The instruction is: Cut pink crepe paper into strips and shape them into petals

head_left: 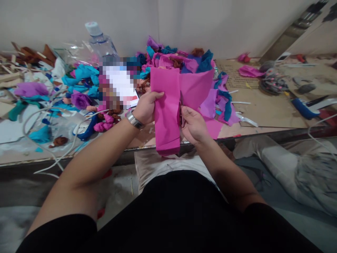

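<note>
left fingers [159, 95] pinch magenta paper [167, 121] while right fingers [186, 112] clamp scissors [181, 99] at its edge.

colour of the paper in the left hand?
Bright magenta-pink: the paper in the left hand, plain in the head view.

The pink paper [167, 117] partly hides the left hand [144, 107].

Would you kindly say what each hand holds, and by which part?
The left hand holds pink paper by its left edge; the right hand, scissors by the handles.
</note>
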Motion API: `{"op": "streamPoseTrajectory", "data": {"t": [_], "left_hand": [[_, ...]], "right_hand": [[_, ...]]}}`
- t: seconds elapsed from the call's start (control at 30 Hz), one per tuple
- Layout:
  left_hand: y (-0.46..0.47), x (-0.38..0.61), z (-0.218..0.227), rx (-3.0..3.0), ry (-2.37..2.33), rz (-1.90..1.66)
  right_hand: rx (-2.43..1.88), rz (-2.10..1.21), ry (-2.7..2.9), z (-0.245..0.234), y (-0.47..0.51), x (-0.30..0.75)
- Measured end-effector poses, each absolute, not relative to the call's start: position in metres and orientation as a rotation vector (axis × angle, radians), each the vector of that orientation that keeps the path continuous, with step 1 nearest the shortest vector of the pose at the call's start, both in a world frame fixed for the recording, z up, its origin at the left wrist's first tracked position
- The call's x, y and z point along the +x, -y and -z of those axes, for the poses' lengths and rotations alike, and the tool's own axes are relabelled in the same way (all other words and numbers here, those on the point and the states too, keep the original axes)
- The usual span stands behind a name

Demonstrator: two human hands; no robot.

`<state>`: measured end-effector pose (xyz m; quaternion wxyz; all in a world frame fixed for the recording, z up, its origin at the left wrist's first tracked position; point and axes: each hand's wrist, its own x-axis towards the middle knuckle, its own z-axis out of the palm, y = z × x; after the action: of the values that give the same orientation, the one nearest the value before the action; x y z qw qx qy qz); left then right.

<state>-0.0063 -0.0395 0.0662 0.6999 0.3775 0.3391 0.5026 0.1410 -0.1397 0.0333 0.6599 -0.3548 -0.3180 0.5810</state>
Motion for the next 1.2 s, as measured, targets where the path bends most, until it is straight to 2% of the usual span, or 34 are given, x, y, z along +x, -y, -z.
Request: {"op": "streamPoseTrajectory", "data": {"t": [0.53, 1.2], "left_hand": [[0.039, -0.010, -0.062, 0.846, -0.692, -1.049], [0.042, -0.010, -0.065, 0.852, -0.743, -1.041]], "right_hand": [[-0.658, -1.383, 0.719, -0.048, 0.140, 0.136], [-0.731, -1.340, 0.794, -0.050, 0.134, 0.139]]}}
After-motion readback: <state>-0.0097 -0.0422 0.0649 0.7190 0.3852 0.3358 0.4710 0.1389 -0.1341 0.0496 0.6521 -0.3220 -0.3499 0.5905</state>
